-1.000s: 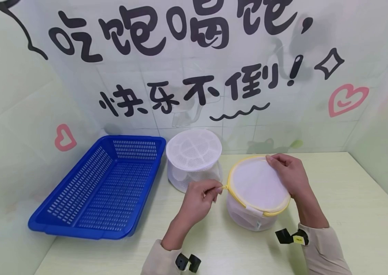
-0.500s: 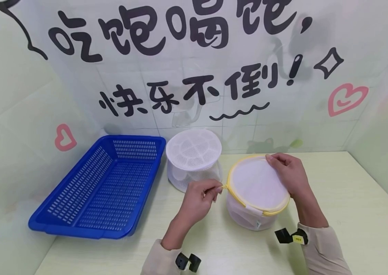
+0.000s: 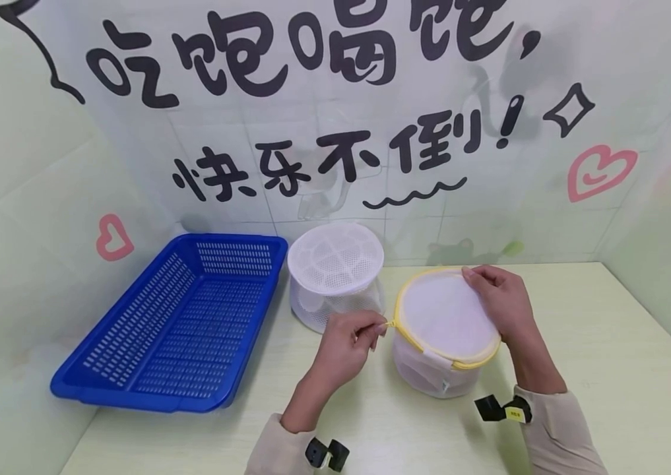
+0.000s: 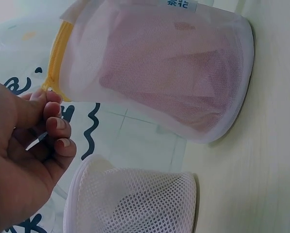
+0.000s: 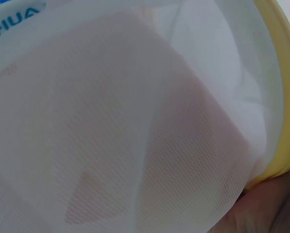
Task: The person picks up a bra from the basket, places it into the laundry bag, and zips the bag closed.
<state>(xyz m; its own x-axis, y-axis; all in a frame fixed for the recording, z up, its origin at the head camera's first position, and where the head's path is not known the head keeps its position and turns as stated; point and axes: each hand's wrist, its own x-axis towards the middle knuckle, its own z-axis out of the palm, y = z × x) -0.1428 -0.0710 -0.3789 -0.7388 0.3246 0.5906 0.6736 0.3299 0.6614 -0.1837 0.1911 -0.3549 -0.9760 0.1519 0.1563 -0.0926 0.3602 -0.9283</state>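
Note:
A round mesh laundry bag (image 3: 448, 316) with a yellow zip around its top stands on the table, its top tilted toward me. At the left of the rim, my left hand (image 3: 344, 346) pinches the small yellow zipper pull (image 3: 391, 323) between thumb and forefinger. My right hand (image 3: 504, 300) grips the far right of the rim, thumb on top. In the left wrist view, something pinkish shows faintly through the bag's side (image 4: 169, 63). Close up in the right wrist view are the yellow zip edge (image 5: 285, 97) and part of the hand beneath it.
A second white mesh bag (image 3: 335, 257) with a coarser weave stands behind my left hand, near the back wall. Left of it lies a blue plastic basket (image 3: 142, 400) with slotted sides. Walls enclose the pale table (image 3: 602, 343) at the back and both sides.

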